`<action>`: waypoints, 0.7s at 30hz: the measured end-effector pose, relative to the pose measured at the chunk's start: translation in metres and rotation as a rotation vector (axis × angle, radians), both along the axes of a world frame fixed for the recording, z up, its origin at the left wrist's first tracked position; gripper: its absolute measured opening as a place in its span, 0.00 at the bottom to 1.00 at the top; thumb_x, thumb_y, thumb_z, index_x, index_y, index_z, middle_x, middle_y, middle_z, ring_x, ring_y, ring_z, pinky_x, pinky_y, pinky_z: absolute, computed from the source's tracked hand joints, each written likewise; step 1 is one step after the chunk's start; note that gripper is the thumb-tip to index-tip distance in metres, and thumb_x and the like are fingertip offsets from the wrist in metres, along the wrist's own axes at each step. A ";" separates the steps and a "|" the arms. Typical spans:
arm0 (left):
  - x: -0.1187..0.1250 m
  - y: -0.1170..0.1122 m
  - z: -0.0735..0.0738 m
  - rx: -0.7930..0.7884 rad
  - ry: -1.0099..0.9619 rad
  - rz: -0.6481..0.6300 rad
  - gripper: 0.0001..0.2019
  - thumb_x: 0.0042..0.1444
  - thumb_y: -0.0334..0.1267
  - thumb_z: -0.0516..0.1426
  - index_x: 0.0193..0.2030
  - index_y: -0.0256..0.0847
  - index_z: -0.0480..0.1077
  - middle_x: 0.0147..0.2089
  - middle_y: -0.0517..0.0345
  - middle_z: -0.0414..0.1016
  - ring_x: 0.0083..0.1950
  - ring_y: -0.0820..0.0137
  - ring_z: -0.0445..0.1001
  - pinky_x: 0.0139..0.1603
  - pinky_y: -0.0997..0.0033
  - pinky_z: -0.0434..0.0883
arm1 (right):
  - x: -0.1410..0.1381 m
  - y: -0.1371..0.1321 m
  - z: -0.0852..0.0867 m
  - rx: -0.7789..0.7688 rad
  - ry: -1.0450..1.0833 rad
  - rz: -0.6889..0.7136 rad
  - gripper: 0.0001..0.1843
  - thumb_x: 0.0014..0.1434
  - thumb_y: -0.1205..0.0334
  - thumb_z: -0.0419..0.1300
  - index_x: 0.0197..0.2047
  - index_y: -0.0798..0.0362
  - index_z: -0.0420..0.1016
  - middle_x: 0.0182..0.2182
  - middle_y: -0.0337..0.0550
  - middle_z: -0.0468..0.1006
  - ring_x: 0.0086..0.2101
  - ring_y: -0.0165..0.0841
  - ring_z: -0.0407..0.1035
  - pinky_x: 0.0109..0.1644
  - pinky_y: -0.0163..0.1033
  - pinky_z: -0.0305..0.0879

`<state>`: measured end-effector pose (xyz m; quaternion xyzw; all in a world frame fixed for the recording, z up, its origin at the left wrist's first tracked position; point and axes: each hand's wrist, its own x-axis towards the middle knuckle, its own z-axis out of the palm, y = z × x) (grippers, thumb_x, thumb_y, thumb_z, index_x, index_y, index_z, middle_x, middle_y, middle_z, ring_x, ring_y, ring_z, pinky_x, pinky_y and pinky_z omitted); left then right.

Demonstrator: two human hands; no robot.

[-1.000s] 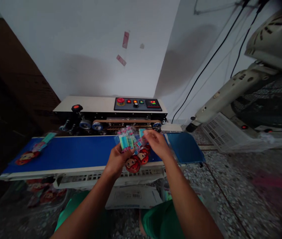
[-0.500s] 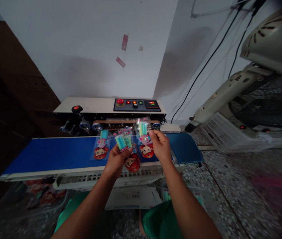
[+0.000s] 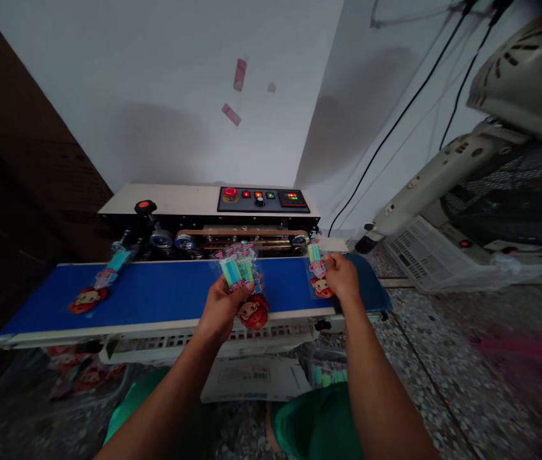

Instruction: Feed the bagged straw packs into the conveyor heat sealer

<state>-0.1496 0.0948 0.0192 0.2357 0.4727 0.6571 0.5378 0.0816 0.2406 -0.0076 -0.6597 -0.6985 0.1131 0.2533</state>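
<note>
My left hand [image 3: 223,301] is closed round a bunch of small clear packets [image 3: 240,281] with teal sticks and red cartoon faces, held over the blue conveyor belt [image 3: 165,294]. My right hand [image 3: 342,278] pinches a single packet [image 3: 317,276] and rests it on the right end of the belt, near the sealer's intake. Another packet [image 3: 98,284] lies on the belt far to the left.
The band sealer [image 3: 213,217] stands behind the belt with its control panel [image 3: 258,200]. A fan [image 3: 491,153] lies on the floor at right, cables run up the wall. Packets [image 3: 79,377] and paper [image 3: 256,380] lie under the belt's front.
My right hand took one packet from the bunch and carried it right and down onto the belt's right end. The earlier packet on the belt has travelled left.
</note>
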 end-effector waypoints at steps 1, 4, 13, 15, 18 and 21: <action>0.000 0.000 -0.001 0.002 -0.006 -0.001 0.16 0.40 0.37 0.68 0.38 0.36 0.75 0.35 0.53 0.79 0.33 0.68 0.76 0.36 0.69 0.71 | -0.007 0.000 0.002 -0.023 -0.039 0.023 0.17 0.61 0.56 0.47 0.35 0.55 0.74 0.28 0.46 0.76 0.30 0.34 0.67 0.32 0.35 0.53; -0.001 -0.001 -0.003 -0.012 -0.018 0.012 0.15 0.39 0.36 0.68 0.36 0.38 0.74 0.30 0.58 0.78 0.29 0.71 0.74 0.34 0.71 0.70 | -0.030 -0.007 0.011 0.003 -0.055 0.079 0.17 0.62 0.55 0.48 0.40 0.55 0.74 0.33 0.49 0.77 0.34 0.35 0.69 0.35 0.35 0.56; 0.002 0.002 0.000 0.021 -0.045 0.024 0.15 0.39 0.35 0.68 0.36 0.37 0.75 0.33 0.56 0.79 0.30 0.71 0.74 0.36 0.70 0.71 | -0.096 -0.069 0.025 -0.216 0.745 0.630 0.18 0.58 0.47 0.55 0.38 0.52 0.77 0.31 0.38 0.78 0.33 0.33 0.69 0.37 0.34 0.63; 0.003 0.001 0.000 0.031 -0.062 0.019 0.14 0.40 0.36 0.68 0.36 0.37 0.75 0.33 0.55 0.80 0.31 0.70 0.75 0.37 0.68 0.71 | -0.099 -0.073 0.024 -0.169 0.787 0.584 0.17 0.58 0.49 0.56 0.36 0.52 0.77 0.29 0.37 0.76 0.32 0.32 0.68 0.37 0.34 0.63; 0.004 0.001 -0.001 0.010 -0.074 0.030 0.17 0.39 0.36 0.68 0.38 0.37 0.76 0.33 0.55 0.80 0.31 0.68 0.76 0.38 0.67 0.72 | -0.098 -0.074 0.024 -0.089 0.835 0.508 0.17 0.60 0.49 0.53 0.35 0.53 0.75 0.27 0.37 0.73 0.30 0.30 0.65 0.34 0.32 0.60; 0.005 0.001 -0.002 -0.010 -0.086 0.018 0.19 0.38 0.37 0.68 0.40 0.38 0.76 0.32 0.55 0.80 0.32 0.67 0.77 0.39 0.66 0.72 | -0.097 -0.076 0.026 -0.017 0.850 0.433 0.17 0.61 0.49 0.50 0.36 0.53 0.72 0.25 0.35 0.69 0.26 0.28 0.61 0.31 0.31 0.58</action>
